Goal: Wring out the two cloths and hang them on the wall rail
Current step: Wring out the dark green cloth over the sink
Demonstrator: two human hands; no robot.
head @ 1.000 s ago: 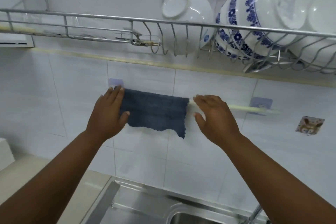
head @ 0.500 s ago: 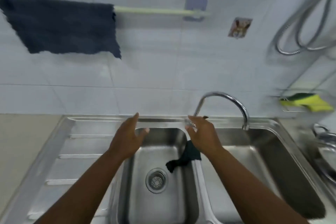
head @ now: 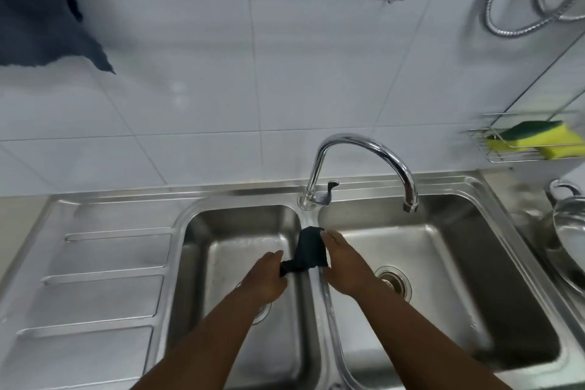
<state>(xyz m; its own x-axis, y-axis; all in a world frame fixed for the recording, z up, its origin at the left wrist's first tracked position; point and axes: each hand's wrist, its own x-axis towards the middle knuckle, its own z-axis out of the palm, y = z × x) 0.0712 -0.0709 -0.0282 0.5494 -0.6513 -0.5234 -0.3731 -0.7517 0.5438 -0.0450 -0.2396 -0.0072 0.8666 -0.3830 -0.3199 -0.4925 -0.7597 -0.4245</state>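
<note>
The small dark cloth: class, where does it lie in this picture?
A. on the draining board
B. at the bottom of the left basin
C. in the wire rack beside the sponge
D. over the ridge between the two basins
D: the small dark cloth is draped over the ridge dividing the two basins, with the left hand and the right hand on it.

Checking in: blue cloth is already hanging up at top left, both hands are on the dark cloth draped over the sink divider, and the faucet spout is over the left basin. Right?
Not quite. The head view shows the faucet spout over the right basin, not the left. The rest holds: the blue cloth hangs at top left, and the left hand and right hand are on the dark cloth at the divider.
</note>
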